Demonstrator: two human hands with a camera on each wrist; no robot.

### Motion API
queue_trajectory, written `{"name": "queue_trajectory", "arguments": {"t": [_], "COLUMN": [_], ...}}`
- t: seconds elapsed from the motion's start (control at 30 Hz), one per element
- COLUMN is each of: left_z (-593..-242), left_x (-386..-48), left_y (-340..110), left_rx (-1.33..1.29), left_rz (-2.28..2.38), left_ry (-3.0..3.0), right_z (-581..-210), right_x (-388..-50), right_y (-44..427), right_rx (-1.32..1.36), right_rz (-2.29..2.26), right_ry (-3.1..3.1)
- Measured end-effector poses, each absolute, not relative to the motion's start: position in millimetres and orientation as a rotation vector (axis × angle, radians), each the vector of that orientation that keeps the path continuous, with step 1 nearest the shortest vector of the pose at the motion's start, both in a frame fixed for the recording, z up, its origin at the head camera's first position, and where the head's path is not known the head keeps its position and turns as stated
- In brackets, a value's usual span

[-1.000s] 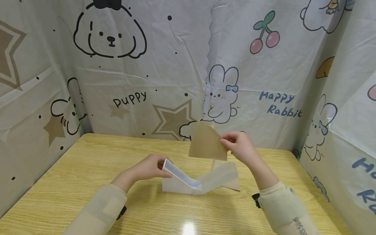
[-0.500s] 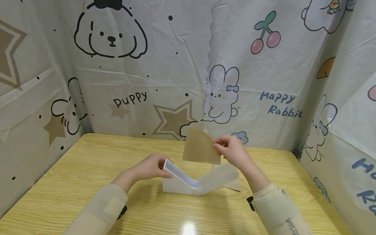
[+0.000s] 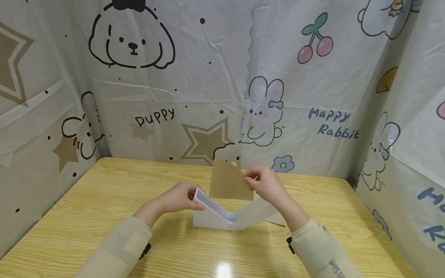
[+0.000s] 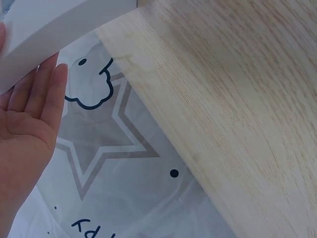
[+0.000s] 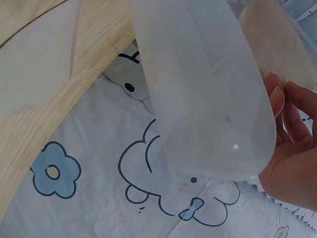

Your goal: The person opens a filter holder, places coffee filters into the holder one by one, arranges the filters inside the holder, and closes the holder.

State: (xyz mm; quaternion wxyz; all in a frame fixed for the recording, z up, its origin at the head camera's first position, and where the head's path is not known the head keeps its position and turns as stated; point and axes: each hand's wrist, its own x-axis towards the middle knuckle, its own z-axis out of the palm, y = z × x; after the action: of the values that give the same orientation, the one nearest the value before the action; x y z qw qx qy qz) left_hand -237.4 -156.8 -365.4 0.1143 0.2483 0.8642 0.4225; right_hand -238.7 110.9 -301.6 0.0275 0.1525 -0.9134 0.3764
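Observation:
In the head view my left hand (image 3: 175, 199) holds the raised left end of a white bent trough (image 3: 210, 220), thumb in front and fingers behind. The left wrist view shows this hand (image 4: 29, 134) under the white piece (image 4: 64, 25). From the trough's low middle, a pale translucent strip (image 3: 255, 212) slopes up to the right. My right hand (image 3: 269, 187) pinches the right edge of a brown paper piece (image 3: 227, 181), raised above the trough. In the right wrist view the paper (image 5: 275, 42) is partly hidden behind the strip (image 5: 203, 89).
A white sheet-like piece with a thin dark edge (image 3: 276, 221) lies behind the strip's right end, partly covered by my right arm. The wooden table (image 3: 104, 200) reaches to a printed cloth backdrop (image 3: 156, 88), with cloth at both sides too.
My right hand has moved left and down, bringing the brown paper closer to the trough's middle. My left hand and the trough have stayed in place.

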Motion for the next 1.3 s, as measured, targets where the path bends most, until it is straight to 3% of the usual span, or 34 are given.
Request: {"name": "queue_trajectory", "arguments": {"t": [1.3], "left_z": [-366], "left_x": [-238], "left_y": [-158], "left_rx": [0.75], "left_rz": [1.233], "left_ry": [2.536], "right_z": [-342], "right_x": [-231], "right_y": [84], "right_rx": [0.554], "right_rz": [0.946], "right_ry": [-2.946]}}
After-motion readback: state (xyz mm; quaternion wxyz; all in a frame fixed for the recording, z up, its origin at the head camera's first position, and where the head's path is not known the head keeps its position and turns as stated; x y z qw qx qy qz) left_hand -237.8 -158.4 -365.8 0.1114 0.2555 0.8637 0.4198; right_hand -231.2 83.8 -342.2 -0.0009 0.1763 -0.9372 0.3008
